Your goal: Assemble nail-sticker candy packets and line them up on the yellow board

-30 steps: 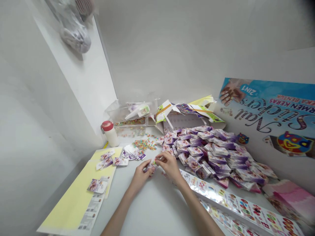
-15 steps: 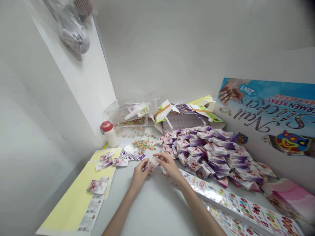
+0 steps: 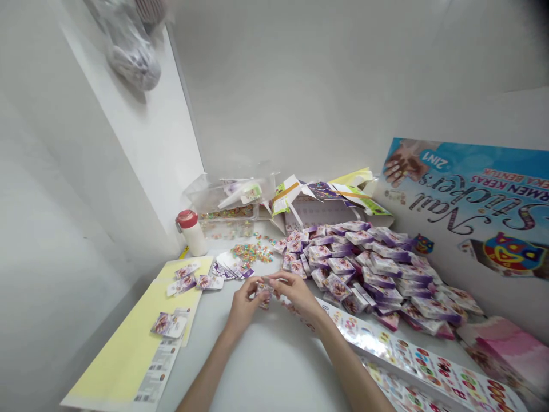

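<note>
Fingertips closer together now than in the earlier frame, both hands pulled in around one small item. Left hand narrow, thumb and fingers pinching the near edge of a small sticker packet. Right hand also narrow, fingertips on the packet's right side and top. Packet held just above the white table, between the hands, mostly hidden by fingers, so exact print and shape can't be told. Just far of the hands, loose colourful nail stickers and a fanned stack of printed cards. To the right, a big heap of purple-and-white packets, its nearest edge close to the right hand. Long printed sticker sheets lie near right, beside the right forearm. Left side: a yellow sheet with several small packets and a printed leaflet on it. Far left, a white bottle with a red cap stands upright beside a clear plastic tub. Behind the heap, a cardboard box with papers on top. Far right, a blue nail stickers poster leans on the wall, and a pink box sits near right.
</note>
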Action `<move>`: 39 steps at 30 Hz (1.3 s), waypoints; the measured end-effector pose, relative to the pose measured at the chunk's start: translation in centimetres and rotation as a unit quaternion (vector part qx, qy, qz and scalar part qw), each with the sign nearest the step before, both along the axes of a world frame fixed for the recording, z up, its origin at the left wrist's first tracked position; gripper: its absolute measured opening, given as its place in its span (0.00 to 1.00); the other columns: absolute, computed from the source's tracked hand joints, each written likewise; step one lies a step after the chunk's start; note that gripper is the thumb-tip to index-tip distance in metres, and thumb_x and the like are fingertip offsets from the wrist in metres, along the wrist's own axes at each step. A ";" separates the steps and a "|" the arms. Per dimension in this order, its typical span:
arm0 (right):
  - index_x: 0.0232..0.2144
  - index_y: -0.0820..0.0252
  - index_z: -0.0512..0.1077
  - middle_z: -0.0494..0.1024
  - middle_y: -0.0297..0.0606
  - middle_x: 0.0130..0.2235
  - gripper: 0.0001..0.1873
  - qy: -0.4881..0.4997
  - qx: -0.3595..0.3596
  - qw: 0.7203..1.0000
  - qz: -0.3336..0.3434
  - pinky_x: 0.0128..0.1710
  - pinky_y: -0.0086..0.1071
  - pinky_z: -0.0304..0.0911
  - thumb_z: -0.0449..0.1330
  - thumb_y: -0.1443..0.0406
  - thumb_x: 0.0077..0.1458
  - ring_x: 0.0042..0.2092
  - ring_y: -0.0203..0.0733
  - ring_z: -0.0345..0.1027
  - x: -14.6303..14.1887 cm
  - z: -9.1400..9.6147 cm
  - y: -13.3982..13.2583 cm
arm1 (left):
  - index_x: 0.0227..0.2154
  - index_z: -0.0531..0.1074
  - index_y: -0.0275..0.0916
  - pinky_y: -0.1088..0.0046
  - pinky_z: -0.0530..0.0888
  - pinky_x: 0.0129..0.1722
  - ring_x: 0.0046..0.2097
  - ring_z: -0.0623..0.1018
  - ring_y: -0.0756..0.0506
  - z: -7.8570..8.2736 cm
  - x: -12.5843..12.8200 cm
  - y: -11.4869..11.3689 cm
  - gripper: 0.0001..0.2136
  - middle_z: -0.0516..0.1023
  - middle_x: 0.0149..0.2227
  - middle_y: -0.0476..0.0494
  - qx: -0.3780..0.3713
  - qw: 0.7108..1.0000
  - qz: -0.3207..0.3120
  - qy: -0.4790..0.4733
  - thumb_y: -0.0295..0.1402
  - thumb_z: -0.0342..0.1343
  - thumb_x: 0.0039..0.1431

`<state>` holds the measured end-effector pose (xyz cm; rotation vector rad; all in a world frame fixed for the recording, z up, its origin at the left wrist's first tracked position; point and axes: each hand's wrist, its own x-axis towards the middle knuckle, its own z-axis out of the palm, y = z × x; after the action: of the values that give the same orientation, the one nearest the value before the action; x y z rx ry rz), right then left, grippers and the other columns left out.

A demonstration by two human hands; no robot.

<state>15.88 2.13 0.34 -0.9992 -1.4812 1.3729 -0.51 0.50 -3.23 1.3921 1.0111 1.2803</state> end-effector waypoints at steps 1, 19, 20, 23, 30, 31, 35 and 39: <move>0.27 0.60 0.75 0.69 0.33 0.23 0.16 -0.011 0.006 1.000 0.004 0.20 0.25 0.51 0.60 0.53 0.50 0.24 0.33 0.59 0.0 0.1 0.0 | 0.37 0.67 0.39 0.74 0.75 0.27 0.29 0.74 0.49 0.0 -0.1 0.0 0.14 0.72 0.27 0.52 0.000 1.000 0.005 0.007 0.39 0.60 0.51; 0.24 0.60 0.77 0.73 0.34 0.28 0.12 -0.004 -0.003 1.000 0.027 0.25 0.27 0.56 0.65 0.56 0.44 0.26 0.33 0.62 0.3 0.6 -0.2 | 0.37 0.63 0.40 0.76 0.75 0.18 0.24 0.73 0.50 0.3 0.3 -0.2 0.17 0.69 0.21 0.55 -0.043 0.997 -0.031 -0.052 0.44 0.60 0.50; 0.25 0.60 0.78 0.74 0.35 0.29 0.13 -0.003 0.010 0.999 0.041 0.27 0.27 0.57 0.64 0.56 0.46 0.28 0.34 0.63 0.4 0.7 -0.2 | 0.36 0.63 0.40 0.75 0.75 0.18 0.24 0.72 0.50 0.3 0.3 -0.2 0.17 0.69 0.21 0.55 -0.046 0.997 -0.028 -0.059 0.44 0.60 0.49; 0.30 0.58 0.79 0.75 0.37 0.35 0.15 -0.014 0.039 0.995 0.086 0.32 0.28 0.59 0.59 0.54 0.53 0.33 0.37 0.66 0.9 0.9 -0.2 | 0.36 0.62 0.41 0.75 0.75 0.18 0.23 0.72 0.50 0.5 0.3 -0.2 0.19 0.70 0.22 0.55 -0.057 0.996 -0.005 -0.071 0.46 0.60 0.48; 0.38 0.54 0.79 0.77 0.37 0.36 0.14 -0.032 0.075 0.993 0.088 0.39 0.33 0.61 0.61 0.56 0.51 0.38 0.41 0.69 0.4 0.0 0.2 | 0.36 0.66 0.40 0.77 0.73 0.19 0.22 0.71 0.51 0.2 0.3 0.0 0.18 0.69 0.21 0.55 -0.055 0.997 0.013 -0.056 0.46 0.60 0.48; 0.37 0.54 0.79 0.77 0.37 0.34 0.14 -0.038 0.081 0.993 0.074 0.37 0.32 0.61 0.61 0.57 0.51 0.36 0.41 0.68 0.2 -0.1 0.2 | 0.37 0.66 0.40 0.77 0.73 0.20 0.23 0.72 0.51 0.1 0.4 0.0 0.18 0.69 0.21 0.55 -0.054 0.997 0.014 -0.053 0.46 0.60 0.49; 0.37 0.56 0.79 0.75 0.37 0.31 0.12 -0.099 0.159 0.977 -0.106 0.28 0.30 0.59 0.58 0.62 0.52 0.27 0.37 0.62 0.3 0.3 0.2 | 0.53 0.57 0.42 0.75 0.74 0.25 0.31 0.77 0.48 -0.1 0.8 0.0 0.26 0.76 0.32 0.47 -0.057 0.998 0.022 -0.015 0.46 0.55 0.54; 0.39 0.55 0.77 0.69 0.42 0.41 0.14 -0.169 0.301 0.868 -0.356 0.37 0.35 0.62 0.53 0.66 0.55 0.36 0.42 0.64 2.8 1.0 0.4 | 0.56 0.56 0.43 0.79 0.69 0.21 0.31 0.76 0.48 -0.6 1.0 -0.1 0.27 0.75 0.38 0.43 -0.066 0.993 0.083 0.055 0.46 0.52 0.55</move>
<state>18.64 2.53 1.35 -1.2171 -1.4230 0.1824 0.44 0.44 -3.80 1.3106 1.2868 1.2407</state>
